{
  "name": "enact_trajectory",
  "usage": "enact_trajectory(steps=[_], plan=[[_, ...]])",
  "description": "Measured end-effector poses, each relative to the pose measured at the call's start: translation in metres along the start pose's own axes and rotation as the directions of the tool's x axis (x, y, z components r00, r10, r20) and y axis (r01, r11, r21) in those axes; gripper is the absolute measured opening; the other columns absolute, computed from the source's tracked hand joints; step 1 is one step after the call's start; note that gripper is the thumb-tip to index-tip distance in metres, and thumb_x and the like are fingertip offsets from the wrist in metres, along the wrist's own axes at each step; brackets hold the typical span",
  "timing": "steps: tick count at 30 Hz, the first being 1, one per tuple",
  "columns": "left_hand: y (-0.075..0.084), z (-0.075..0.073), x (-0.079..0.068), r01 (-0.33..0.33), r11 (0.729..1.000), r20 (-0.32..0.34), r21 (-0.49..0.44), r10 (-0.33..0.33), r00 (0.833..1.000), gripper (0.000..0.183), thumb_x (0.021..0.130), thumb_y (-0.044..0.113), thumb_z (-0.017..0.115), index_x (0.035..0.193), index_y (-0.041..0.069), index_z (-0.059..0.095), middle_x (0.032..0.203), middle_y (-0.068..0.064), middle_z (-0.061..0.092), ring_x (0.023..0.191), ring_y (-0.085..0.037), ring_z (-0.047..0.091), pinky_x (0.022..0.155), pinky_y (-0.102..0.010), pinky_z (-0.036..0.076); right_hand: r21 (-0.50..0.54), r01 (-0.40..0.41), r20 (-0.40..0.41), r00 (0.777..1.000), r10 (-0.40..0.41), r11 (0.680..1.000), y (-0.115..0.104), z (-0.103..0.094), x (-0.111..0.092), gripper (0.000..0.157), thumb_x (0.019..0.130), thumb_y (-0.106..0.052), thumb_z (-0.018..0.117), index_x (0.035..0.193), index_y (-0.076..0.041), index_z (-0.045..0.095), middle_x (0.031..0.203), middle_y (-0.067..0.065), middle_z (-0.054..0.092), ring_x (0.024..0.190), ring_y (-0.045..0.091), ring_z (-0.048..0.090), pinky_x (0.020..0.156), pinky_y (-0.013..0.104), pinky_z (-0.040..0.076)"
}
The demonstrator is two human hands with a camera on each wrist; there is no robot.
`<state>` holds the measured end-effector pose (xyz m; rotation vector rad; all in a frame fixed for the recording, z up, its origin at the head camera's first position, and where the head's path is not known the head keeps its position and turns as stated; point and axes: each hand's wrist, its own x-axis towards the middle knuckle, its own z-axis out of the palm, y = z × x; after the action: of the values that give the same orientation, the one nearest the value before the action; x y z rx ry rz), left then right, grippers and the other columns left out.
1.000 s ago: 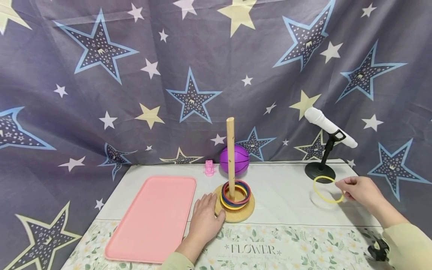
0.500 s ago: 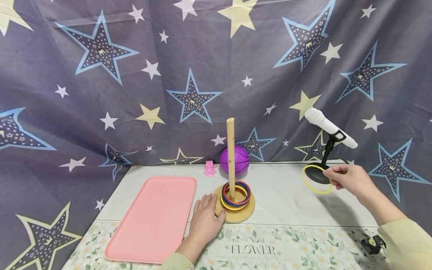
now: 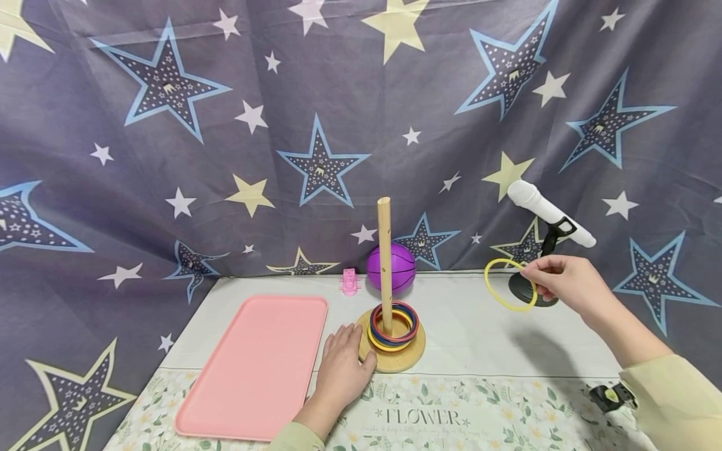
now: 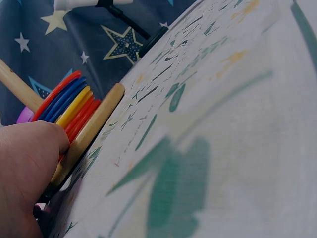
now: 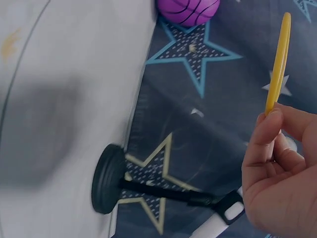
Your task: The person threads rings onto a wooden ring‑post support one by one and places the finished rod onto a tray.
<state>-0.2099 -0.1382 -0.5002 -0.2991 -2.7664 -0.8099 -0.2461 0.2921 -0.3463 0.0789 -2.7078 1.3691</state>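
With thumb and fingertips, my right hand (image 3: 566, 285) pinches a yellow ring (image 3: 489, 289) by its edge, up in the air in front of the microphone stand. In the right wrist view the ring (image 5: 281, 59) shows edge-on above the fingertips. Left of the wooden peg (image 3: 385, 269), my left hand (image 3: 345, 369) lies with fingers extended against the round wooden base (image 3: 395, 362). Red, blue and yellow rings (image 3: 407, 338) are stacked around the peg on that base. The left wrist view has the thumb (image 4: 37, 141) right at the stacked rings and base edge.
A pink tray (image 3: 259, 363) lies left of the left hand. Behind the peg sit a purple ball (image 3: 403, 269) and a small pink toy piece (image 3: 350, 282). A white microphone (image 3: 544, 203) on a black stand rises at the back right, before a star-patterned curtain (image 3: 316, 75).
My right hand has lifted the yellow ring and carried it leftward, and the ring has tilted more upright. The left hand, peg and stacked rings stay where they were.
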Motion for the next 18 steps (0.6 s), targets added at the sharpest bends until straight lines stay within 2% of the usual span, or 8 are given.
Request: enact_trajectory(steps=[4,18], plan=[[0.0,0.0,0.0,0.002,1.0,-0.002,0.001,-0.002,1.0,0.066,0.1,0.026,0.07,0.153,-0.011,0.057,0.158,-0.032,0.054,0.154,-0.05,0.043,0.131,-0.066,0.024,0.011,0.006,-0.005,1.0,-0.006,1.0,-0.016,0.005,0.001,0.04,0.107,-0.033,0.077,0.121,0.004,0.076,0.087,0.004,0.073,0.074,0.016,0.067,0.065,0.029,0.061],[-0.003,0.003,0.001,-0.004,1.0,0.0,0.005,0.004,1.0,0.066,0.101,0.029,0.071,0.153,-0.009,0.057,0.159,-0.031,0.054,0.154,-0.05,0.043,0.131,-0.066,0.024,0.079,0.079,-0.011,0.997,-0.078,0.994,-0.066,0.02,0.003,0.039,0.104,-0.035,0.08,0.117,0.002,0.076,0.081,0.005,0.07,0.073,0.02,0.065,0.067,0.03,0.061]])
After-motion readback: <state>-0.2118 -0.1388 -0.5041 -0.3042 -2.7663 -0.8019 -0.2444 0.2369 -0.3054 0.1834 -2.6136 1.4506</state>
